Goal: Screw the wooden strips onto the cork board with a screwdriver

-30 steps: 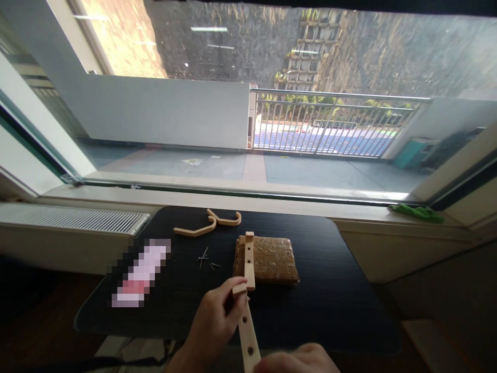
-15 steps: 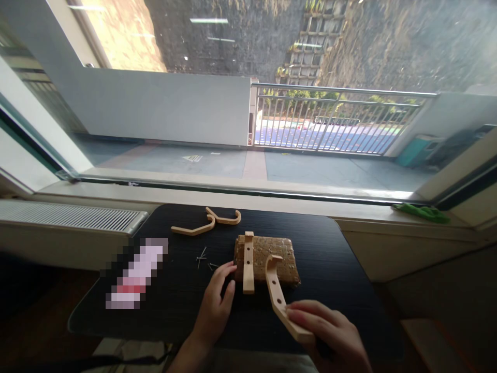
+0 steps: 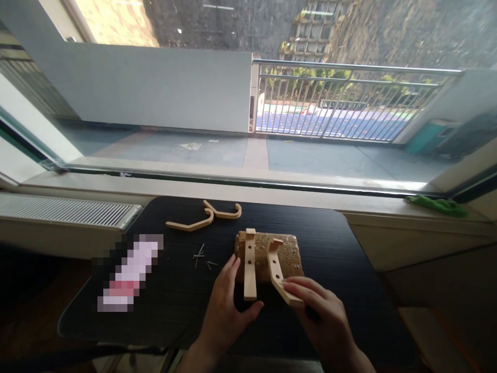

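Observation:
A brown textured block (image 3: 286,253) lies on the black table (image 3: 341,269). A straight wooden strip (image 3: 249,264) with holes rests across its left part. My left hand (image 3: 227,305) lies open beside that strip, fingers spread around its near end. My right hand (image 3: 320,311) is closed on the near end of a curved wooden hook piece (image 3: 276,268), which leans on the block just right of the strip.
Two more curved wooden hook pieces (image 3: 205,217) lie at the table's far edge. Several small nails (image 3: 202,257) are scattered left of the block. A blurred pink and white object (image 3: 128,272) sits at the left. A window sill (image 3: 248,189) and radiator grille (image 3: 66,211) run behind.
My right hand has carried the curved piece forward and laid it against the block beside the strip. My left hand let go of it earlier and now rests open by the strip.

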Tool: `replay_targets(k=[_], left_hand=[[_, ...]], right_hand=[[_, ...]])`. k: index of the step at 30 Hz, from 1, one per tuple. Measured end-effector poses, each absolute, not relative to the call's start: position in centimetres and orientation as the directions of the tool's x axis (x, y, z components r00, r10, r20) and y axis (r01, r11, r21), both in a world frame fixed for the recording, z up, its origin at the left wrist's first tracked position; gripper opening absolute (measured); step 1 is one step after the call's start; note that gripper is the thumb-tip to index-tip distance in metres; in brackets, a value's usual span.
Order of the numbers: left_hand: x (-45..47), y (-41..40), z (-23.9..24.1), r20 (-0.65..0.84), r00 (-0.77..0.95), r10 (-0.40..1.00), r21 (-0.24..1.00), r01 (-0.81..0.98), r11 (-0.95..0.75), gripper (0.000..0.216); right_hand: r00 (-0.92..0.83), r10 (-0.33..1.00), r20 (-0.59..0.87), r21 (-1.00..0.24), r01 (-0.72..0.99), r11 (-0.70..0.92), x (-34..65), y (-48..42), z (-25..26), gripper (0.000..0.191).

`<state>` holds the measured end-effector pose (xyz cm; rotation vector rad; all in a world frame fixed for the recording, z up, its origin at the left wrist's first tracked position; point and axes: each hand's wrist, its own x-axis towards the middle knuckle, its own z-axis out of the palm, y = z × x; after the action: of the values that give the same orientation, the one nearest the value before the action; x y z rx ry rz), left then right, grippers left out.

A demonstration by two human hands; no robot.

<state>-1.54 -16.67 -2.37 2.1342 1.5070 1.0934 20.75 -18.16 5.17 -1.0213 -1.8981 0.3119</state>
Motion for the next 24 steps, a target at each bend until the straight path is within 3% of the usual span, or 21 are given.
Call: replay_targets(k=[6, 14, 24], left_hand=[[-0.1, -15.9, -2.0, 0.449, 0.166, 0.878, 0.575, 0.698, -0.426, 0.088], [0.4, -15.3, -1.5, 0.482, 0.15, 0.863, 0.527, 0.737, -0.422, 0.067], [0.8, -15.3, -1.3, 0.515, 0.171, 0.84, 0.451, 0.779, -0.435, 0.054]], right_hand=[[-0.216, 0.745, 0.632, -0.528, 0.584, 0.617, 20.7, -17.1, 3.4, 0.038], [-0.176, 0.778, 0.603, -0.595, 0.552, 0.585, 20.9, -16.4, 0.2, 0.038], [-0.154, 0.806, 0.571, -0.656, 0.503, 0.562, 21.1, -16.4, 0.3, 0.041]])
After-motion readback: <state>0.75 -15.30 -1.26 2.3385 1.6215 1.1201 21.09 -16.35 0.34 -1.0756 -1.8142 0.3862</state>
